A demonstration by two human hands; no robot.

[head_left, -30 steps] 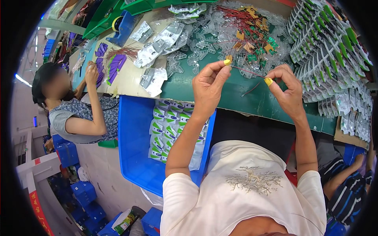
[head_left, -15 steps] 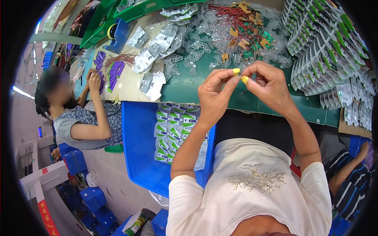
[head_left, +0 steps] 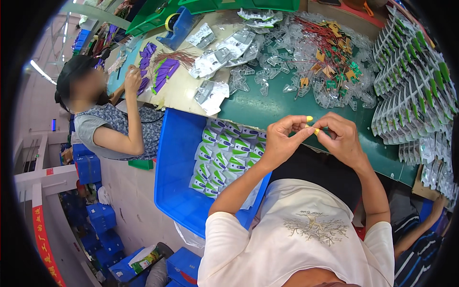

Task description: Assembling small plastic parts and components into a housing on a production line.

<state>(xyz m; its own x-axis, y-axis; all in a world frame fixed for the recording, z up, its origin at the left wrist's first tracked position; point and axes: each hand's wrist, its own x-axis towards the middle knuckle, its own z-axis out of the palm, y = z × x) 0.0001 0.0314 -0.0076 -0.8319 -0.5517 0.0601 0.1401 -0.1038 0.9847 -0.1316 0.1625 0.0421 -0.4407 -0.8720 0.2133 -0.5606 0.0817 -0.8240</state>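
Observation:
My left hand point(head_left: 283, 143) and my right hand point(head_left: 342, 139) meet over the near edge of the green table mat point(head_left: 258, 109). Both are closed in a pinch, fingertips almost touching. Whatever they hold between them is too small and hidden to name. A yellow finger cot point(head_left: 309, 118) covers my left index fingertip, and another yellow cot point(head_left: 316, 131) sits on a right-hand digit. Beyond my hands lies a heap of transparent plastic parts point(head_left: 267, 60), with red wires point(head_left: 313, 28), orange-yellow pieces point(head_left: 320, 55) and small green boards point(head_left: 331, 84) on it.
Curved grey-and-green shells point(head_left: 406, 81) stand stacked at the right. A blue bin point(head_left: 178, 191) left of me holds white-and-green pieces point(head_left: 222, 160). Silvery plastic housings point(head_left: 212, 94) lie on the pale tabletop. A co-worker point(head_left: 110, 119) handles purple pieces at the left; another person's arm point(head_left: 420, 227) shows lower right.
The whole view has shifted, so the table appears farther right. My hands have drawn back toward the table's near edge and closer together. A thin dark wire below my right fingers no longer shows.

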